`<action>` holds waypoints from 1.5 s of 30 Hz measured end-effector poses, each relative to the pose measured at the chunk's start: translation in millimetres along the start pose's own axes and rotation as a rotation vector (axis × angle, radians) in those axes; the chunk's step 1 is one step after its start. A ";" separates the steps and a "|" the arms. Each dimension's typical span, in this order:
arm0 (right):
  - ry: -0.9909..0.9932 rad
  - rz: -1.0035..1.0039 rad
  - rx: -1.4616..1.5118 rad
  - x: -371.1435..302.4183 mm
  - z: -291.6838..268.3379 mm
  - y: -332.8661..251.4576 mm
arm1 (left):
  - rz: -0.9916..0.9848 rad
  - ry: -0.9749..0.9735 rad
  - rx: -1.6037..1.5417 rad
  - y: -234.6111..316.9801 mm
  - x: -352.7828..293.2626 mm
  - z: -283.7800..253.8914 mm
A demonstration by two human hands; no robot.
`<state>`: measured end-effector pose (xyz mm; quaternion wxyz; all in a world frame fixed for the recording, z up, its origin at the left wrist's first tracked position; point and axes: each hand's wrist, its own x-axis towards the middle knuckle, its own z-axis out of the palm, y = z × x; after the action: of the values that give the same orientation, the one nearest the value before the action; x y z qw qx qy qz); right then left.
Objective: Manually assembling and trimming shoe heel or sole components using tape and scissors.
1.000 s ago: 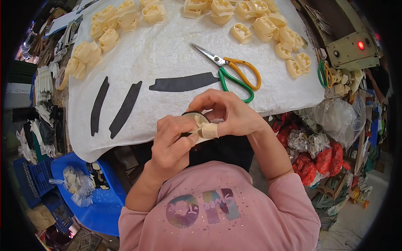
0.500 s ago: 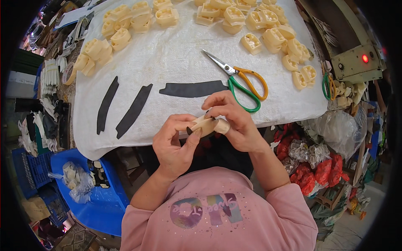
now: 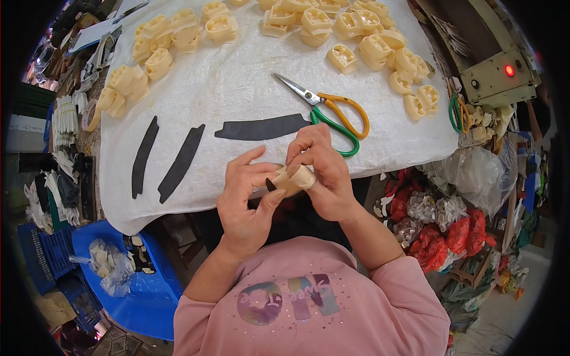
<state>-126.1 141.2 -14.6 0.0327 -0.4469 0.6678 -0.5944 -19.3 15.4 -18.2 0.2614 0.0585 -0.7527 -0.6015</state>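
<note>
from my remote view i record lettering [image 3: 323, 296] on one item: the pink shirt [image 3: 356, 317], across its chest. large letters in patchy purple, green and grey carry smaller, pale lettering over them. elsewhere, i can read no label, number or sign.

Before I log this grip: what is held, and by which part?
A cream-and-black piece: left hand on its left end, right hand on its right; contact partly hidden.

Smooth plastic-looking held piece [image 3: 287, 184], satiny pieces [image 3: 342, 58] toward the far edge of a crinkled woven-plastic tabletop [image 3: 208, 89], matt strips [image 3: 181, 164], shiny metal blades [image 3: 295, 88], glossy plastic handles [image 3: 347, 101]
</note>
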 end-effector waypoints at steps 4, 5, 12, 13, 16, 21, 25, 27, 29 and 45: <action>0.045 0.136 0.530 -12.0 -2.5 11.7 | 0.145 -0.027 0.175 4.9 3.1 -2.3; 0.042 0.135 0.533 -12.1 -4.4 11.4 | 0.144 -0.024 0.177 4.1 3.7 -4.6; -0.225 0.627 0.743 3.5 -18.6 -2.6 | 0.465 -0.111 0.405 1.3 6.8 -19.3; -0.221 0.628 0.744 3.0 -19.9 -2.0 | 0.503 -0.137 0.398 -0.6 5.3 -20.1; -0.205 0.119 0.148 6.4 -26.8 2.6 | 0.406 -0.105 0.253 -0.4 2.2 -20.3; -0.143 0.007 0.062 3.4 -20.1 -5.0 | -0.209 -0.221 -0.467 -13.7 8.6 -11.5; -0.211 0.036 0.114 -3.2 -5.8 -3.6 | -0.511 -0.370 -0.903 -5.5 5.2 -8.1; -0.223 0.037 0.130 -9.0 -2.2 0.5 | -0.525 -0.232 -0.847 0.7 0.3 0.3; -0.160 -0.020 0.080 -12.6 6.2 1.8 | -0.501 -0.094 -0.719 2.7 -4.1 3.4; -0.241 0.157 0.567 1.3 17.4 16.9 | -0.160 -0.081 -0.334 -3.4 -3.8 19.5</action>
<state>-126.3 125.2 -33.0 0.2805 -0.4344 0.4994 -0.6952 -25.9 33.1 -25.4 0.1885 0.0497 -0.6453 -0.7387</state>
